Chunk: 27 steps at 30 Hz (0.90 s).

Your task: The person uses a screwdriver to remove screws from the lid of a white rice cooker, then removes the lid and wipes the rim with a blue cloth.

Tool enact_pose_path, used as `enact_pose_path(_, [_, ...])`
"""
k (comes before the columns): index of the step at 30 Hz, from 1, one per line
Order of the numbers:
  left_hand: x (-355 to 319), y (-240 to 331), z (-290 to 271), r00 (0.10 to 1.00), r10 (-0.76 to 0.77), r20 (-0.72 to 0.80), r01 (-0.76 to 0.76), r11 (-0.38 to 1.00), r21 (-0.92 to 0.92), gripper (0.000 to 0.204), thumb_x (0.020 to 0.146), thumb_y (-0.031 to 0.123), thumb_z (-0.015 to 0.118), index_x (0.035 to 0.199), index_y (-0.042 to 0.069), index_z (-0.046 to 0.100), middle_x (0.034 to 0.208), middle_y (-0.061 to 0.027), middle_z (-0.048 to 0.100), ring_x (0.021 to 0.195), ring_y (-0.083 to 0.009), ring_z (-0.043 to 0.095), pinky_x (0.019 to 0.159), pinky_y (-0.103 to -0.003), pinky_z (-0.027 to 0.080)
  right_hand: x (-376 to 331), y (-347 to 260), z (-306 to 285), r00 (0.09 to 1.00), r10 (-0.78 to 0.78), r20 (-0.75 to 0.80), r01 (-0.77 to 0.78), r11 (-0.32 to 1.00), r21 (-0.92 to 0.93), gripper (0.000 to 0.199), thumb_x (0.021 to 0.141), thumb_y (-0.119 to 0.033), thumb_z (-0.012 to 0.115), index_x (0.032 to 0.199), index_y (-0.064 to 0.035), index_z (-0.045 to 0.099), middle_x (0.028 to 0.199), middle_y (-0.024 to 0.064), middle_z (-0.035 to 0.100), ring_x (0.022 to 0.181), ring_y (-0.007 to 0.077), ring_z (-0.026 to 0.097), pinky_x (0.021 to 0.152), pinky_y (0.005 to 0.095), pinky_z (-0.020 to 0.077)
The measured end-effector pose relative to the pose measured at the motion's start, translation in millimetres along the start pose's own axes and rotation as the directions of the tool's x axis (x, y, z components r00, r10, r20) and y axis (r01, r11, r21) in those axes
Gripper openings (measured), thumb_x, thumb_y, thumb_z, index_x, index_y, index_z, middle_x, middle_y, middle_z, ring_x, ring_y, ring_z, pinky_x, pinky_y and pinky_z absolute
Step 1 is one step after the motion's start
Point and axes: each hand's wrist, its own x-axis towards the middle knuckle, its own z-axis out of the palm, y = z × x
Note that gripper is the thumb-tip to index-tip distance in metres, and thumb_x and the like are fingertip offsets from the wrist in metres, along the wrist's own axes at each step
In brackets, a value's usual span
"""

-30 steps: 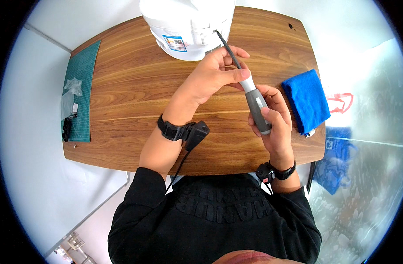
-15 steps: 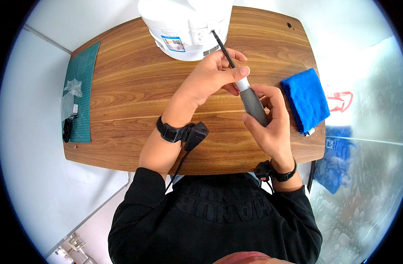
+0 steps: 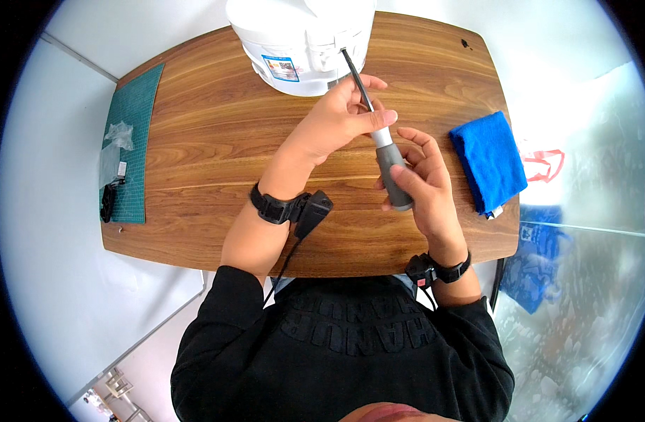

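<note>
A screwdriver (image 3: 394,176) with a grey handle, a white collar and a dark shaft slants across the middle of the view. Its tip meets the front of a white plastic appliance (image 3: 312,70), which has a blue-edged label and stands at the table's far side. My left hand (image 3: 340,116) pinches the tool near its collar, thumb on top and fingers around the shaft. Around the grey handle is my right hand (image 3: 424,179), its thumb pressed on the top and some fingertips lifted off. Whether the tip sits inside a recess cannot be made out.
A folded blue cloth (image 3: 488,163) lies at the table's right edge. On the left, a green cutting mat (image 3: 144,105) bears a crumpled clear plastic bag (image 3: 120,135) and a small black item (image 3: 109,200). The wooden table (image 3: 217,183) has curved edges.
The handle has swung slightly left and toward me. My right thumb has moved onto its top, and my right fingers have shifted around it. My left hand stays near the collar.
</note>
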Motion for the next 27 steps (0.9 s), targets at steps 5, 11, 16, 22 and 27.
enact_pose_path(5, [-1.2,3.4,-0.3,0.999,-0.038,0.007,0.037,0.997,0.064,0.056,0.087,0.012,0.077,0.135,0.001,0.052,0.104,-0.0101,0.066,0.095,-0.0182,0.066,0.082,-0.029,0.055,4.5,5.3,1.0,0.997,-0.080,-0.009,0.076,0.967,-0.243,0.064,0.087,0.000,0.071,0.140,-0.0071,0.036,0.112,0.0132,0.056,0.092,0.0167,0.061,0.056,0.0266,0.0558])
enact_pose_path(11, [-1.8,-2.0,-11.4,0.987,0.113,0.113,-0.105,0.991,-0.081,0.059,0.085,0.011,0.078,0.137,0.001,0.051,0.104,-0.0101,0.067,0.097,-0.0180,0.066,0.087,-0.031,0.055,9.4,3.1,-7.9,0.978,0.111,0.179,-0.167,0.924,0.344,0.054,0.096,-0.017,0.061,0.143,-0.0080,0.035,0.113,0.0181,0.060,0.080,0.0245,0.070,0.054,0.0294,0.0571])
enact_pose_path(16, [1.0,-2.5,-8.8,0.998,0.036,0.053,-0.036,0.999,0.003,0.061,0.085,0.013,0.079,0.138,0.001,0.050,0.104,-0.0090,0.065,0.099,-0.0188,0.066,0.088,-0.033,0.054,12.4,15.9,-6.5,0.999,0.026,0.042,-0.029,0.998,0.060,0.054,0.096,-0.009,0.063,0.142,-0.0053,0.035,0.108,0.0145,0.060,0.086,0.0209,0.067,0.061,0.0305,0.0574])
enact_pose_path(22, [1.7,-2.2,-9.3,0.999,0.026,0.020,-0.027,0.997,0.067,0.060,0.086,0.012,0.078,0.138,0.001,0.050,0.108,-0.0080,0.063,0.101,-0.0214,0.068,0.087,-0.034,0.055,18.3,21.4,-8.8,0.997,-0.037,0.069,0.045,0.992,-0.119,0.046,0.094,-0.008,0.068,0.133,-0.0009,0.046,0.106,0.0101,0.061,0.093,0.0147,0.061,0.081,0.0285,0.0501])
enact_pose_path(27, [3.4,-6.4,-6.8,0.995,0.088,-0.038,-0.092,0.986,-0.142,0.051,0.091,0.006,0.068,0.138,0.001,0.050,0.108,-0.0110,0.063,0.098,-0.0247,0.070,0.087,-0.036,0.058,23.5,18.5,-15.8,0.960,0.127,0.247,-0.190,0.951,0.246,0.037,0.097,-0.011,0.062,0.130,-0.0006,0.049,0.101,0.0100,0.064,0.088,0.0140,0.061,0.079,0.0276,0.0491])
